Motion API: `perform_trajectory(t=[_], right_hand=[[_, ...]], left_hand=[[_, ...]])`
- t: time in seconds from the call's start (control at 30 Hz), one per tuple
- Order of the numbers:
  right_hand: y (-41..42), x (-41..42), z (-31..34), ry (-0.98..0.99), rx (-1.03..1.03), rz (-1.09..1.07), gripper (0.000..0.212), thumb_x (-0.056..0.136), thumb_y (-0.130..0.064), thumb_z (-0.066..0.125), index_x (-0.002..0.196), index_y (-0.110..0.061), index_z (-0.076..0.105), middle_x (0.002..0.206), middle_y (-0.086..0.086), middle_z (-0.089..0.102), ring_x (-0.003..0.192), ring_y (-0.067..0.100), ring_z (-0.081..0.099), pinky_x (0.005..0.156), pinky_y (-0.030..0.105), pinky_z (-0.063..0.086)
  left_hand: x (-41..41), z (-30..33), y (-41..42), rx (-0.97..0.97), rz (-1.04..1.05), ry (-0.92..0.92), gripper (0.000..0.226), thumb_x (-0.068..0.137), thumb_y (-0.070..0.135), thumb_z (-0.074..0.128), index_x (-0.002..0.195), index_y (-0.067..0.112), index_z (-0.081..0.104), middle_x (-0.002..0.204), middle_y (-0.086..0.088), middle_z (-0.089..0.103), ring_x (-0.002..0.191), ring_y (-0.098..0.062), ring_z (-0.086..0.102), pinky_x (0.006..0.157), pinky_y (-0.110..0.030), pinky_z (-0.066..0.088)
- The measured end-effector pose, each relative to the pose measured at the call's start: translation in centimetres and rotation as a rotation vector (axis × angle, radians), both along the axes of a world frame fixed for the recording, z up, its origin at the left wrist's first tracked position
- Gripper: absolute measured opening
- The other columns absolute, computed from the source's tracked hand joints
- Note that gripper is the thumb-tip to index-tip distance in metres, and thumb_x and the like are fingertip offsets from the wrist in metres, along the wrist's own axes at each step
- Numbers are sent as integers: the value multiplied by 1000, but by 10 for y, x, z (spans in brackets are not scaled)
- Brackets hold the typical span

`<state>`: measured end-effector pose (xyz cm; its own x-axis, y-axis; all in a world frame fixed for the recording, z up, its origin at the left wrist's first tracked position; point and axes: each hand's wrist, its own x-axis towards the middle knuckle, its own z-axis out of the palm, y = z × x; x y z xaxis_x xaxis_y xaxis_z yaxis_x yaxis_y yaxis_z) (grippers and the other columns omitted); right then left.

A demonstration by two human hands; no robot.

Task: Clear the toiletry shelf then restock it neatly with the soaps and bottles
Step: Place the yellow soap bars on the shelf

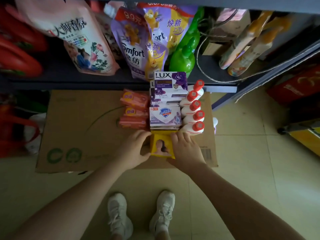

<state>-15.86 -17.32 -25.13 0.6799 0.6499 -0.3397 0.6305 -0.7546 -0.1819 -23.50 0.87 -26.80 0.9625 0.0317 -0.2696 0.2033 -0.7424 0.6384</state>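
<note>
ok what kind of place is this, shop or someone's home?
Probably a small shop or its stockroom. The shelf holds Comfort refill pouches with a 9.9 price flash, and several identical red-capped bottles and multiple Lux soap boxes sit on flattened cardboard.

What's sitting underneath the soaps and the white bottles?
A flattened cardboard sheet on the tiled floor. The soaps and bottles cover part of it, hiding whatever lies beneath.

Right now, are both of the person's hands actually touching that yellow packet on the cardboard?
Touching. The head view shows the left hand gripping the yellow packet along its left edge, and the right hand resting its fingers on the right edge.
</note>
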Motion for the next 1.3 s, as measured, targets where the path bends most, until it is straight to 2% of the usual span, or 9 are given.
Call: perform_trajectory(t=[0.2,0.3,0.43,0.63,0.73,0.87,1.03,1.2,1.3], right_hand=[[-48,-10,3,328,96,-290,64,62,-36,71,115,-16,41,113,0,50,109,23,50,75,29,43],[-75,-10,1,400,155,-375,67,60,-36,75,116,-19,42,109,0,55,101,22,54,72,27,39],[-93,-9,-4,416,178,-363,72,59,-40,77,119,-21,41,109,-2,56,98,20,55,77,31,47],[-99,-7,0,595,226,-410,64,61,-46,64,117,-22,42,98,-4,61,80,15,58,69,28,47],[-100,-8,18,832,335,-553,51,71,-43,54,116,-19,47,94,3,60,72,13,58,62,26,48],[-99,-6,62,1020,535,-664,61,70,-51,58,118,-15,51,88,6,57,70,17,59,55,25,45],[-83,12,141,1008,640,-599,67,63,-50,65,119,-17,51,99,8,58,77,13,60,59,23,47],[-33,34,223,770,717,-439,65,56,-53,69,115,-35,49,114,-1,57,102,15,57,83,34,50],[8,55,267,556,755,-302,56,58,-54,68,107,-40,46,104,-18,56,94,-4,56,77,18,47]], left_hand=[[3,-9,-21,138,-142,99,91,64,34,82,140,11,37,150,-6,26,132,-25,35,103,-41,38],[10,-11,-32,332,-164,29,89,43,30,92,121,6,56,127,-15,54,107,-35,58,77,-43,52],[14,-19,-49,455,-128,68,90,28,42,92,105,3,64,95,-14,60,79,-33,60,58,-37,50],[8,-18,-63,494,-25,262,79,70,37,73,133,11,35,126,-6,41,114,-26,46,84,-36,41],[16,-5,-58,463,-51,394,64,71,43,69,122,13,43,122,-5,45,113,-24,47,83,-33,40],[7,34,-42,221,101,511,72,74,49,68,128,9,44,129,-9,49,115,-24,51,84,-29,41],[-23,133,-6,68,211,394,76,79,43,69,139,15,33,134,-3,49,116,-20,51,73,-22,33],[-27,236,42,42,308,114,79,77,45,68,141,20,30,140,2,37,116,-15,47,82,-23,38],[-5,280,76,43,295,-103,81,72,50,62,140,18,31,134,5,35,117,-15,44,85,-23,36]])
